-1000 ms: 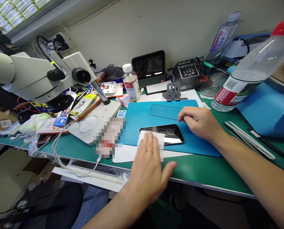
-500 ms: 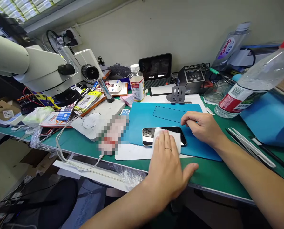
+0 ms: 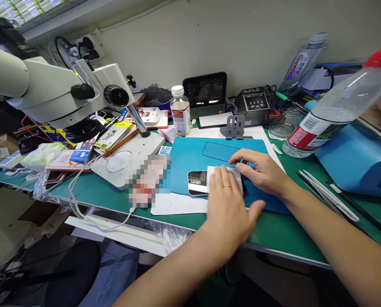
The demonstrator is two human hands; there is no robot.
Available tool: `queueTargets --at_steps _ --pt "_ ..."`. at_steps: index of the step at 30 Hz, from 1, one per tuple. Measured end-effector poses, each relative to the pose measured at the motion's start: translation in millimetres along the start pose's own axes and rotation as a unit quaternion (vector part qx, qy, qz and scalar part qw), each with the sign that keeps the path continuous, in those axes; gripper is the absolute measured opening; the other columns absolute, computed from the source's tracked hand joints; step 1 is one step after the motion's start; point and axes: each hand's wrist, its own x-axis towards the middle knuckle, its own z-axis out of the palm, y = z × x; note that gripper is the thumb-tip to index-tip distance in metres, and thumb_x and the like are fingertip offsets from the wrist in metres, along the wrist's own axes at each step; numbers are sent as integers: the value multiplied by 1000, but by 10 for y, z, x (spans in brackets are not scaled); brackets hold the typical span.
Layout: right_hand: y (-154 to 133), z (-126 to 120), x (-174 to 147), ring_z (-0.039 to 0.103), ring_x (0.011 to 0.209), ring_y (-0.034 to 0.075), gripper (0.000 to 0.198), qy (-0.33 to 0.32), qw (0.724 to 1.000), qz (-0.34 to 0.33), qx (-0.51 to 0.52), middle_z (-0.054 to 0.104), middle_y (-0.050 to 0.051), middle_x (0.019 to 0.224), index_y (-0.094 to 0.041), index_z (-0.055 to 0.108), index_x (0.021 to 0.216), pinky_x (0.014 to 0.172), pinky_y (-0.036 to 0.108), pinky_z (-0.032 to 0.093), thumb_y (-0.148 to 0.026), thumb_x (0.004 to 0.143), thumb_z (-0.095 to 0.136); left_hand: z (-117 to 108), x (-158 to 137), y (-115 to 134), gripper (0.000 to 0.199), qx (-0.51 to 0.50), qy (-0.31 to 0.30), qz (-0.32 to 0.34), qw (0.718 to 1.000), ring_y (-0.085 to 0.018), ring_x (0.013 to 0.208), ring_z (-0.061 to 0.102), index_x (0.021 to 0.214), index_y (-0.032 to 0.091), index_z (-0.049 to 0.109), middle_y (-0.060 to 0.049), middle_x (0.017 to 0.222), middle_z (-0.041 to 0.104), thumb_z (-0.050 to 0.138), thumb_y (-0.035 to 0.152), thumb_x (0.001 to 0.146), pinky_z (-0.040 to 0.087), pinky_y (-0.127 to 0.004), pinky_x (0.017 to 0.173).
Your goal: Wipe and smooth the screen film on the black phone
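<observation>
Pressing white wipe (image 3: 237, 176) on phone (image 3: 197, 181) with left hand (image 3: 230, 211) flat, straight-fingered, we have right hand (image 3: 264, 171) half-curled just beside, can't tell if gripping.

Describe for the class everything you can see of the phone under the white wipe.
The phone is a slim slab with rounded corners and a pale, metallic-looking rim. Its upward face is dark and glossy like glass, with bright, streaked reflections at the left end. It lies flat, lengthwise from left to right, near the front edge of the blue mat. The left hand presses the white wipe over its middle, hiding much of it. Whether the right hand touches it is unclear.
</observation>
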Motion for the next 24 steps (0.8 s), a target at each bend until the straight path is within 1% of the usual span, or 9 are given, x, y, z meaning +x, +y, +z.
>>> queueTargets --at_steps 2,4,6,8,11,13,15,17,24 --pt "40 -5 -4 67 87 22 20 1 1000 4 7 73 6 94 -21 69 91 75 34 53 -31 90 51 13 5 109 88 -4 11 16 1000 -41 150 23 151 -8 32 -29 158 29 36 64 100 25 -51 122" --pt "61 -10 -11 68 89 23 22 -23 1000 10 15 73 6 98 -21 69 97 77 35 54 -33 89 52 1 -54 88 84 -6 20 31 999 -39 150 23 152 -7 32 -28 158 31 35 61 101 25 -50 123" --pt "52 -18 -21 68 95 25 27 -64 998 12 18 73 7 106 -21 68 108 80 38 55 -35 88 55 -30 -159 -56 81 -8 18 45 999 -38 150 24 151 -7 33 -28 158 31 33 59 103 26 -49 122" --pt "13 -31 -32 67 102 27 38 -107 994 10 7 71 9 115 -22 65 121 86 42 55 -37 86 59 -70 -281 -277 80 -10 9 45 999 -38 150 23 150 -6 35 -28 159 28 31 58 103 27 -50 122" --pt "-76 -52 -49 62 113 30 62 -165 986 1 -23 66 11 125 -25 53 141 95 48 53 -43 83 65 -117 -438 -595 74 -5 -2 16 1000 -35 151 21 153 -2 32 -25 161 24 32 53 104 29 -50 121" --pt "-124 -56 -56 58 118 32 75 -194 980 -4 -42 63 12 129 -26 45 149 98 49 51 -47 81 68 -130 -503 -717 70 -5 -8 4 1000 -33 152 19 155 0 29 -22 162 22 33 49 105 30 -50 120" --pt "-148 -44 -58 56 118 33 80 -205 977 -6 -59 62 12 130 -27 41 152 98 51 51 -49 80 69 -129 -526 -755 69 -3 -7 2 1000 -33 152 17 155 0 28 -22 163 21 33 47 105 31 -50 120" --pt "-151 -22 -53 56 117 33 80 -202 977 -6 -68 62 12 129 -28 41 152 97 52 51 -49 80 68 -121 -501 -741 71 -1 -2 -1 1000 -34 152 17 154 -2 29 -23 162 21 34 48 105 31 -50 120" --pt "-162 50 -42 55 113 32 73 -179 980 -21 -86 62 14 120 -20 47 145 95 51 51 -47 80 69 -142 -182 -732 73 -5 -15 9 1000 -35 151 21 152 -6 30 -27 159 27 30 50 106 28 -49 121"
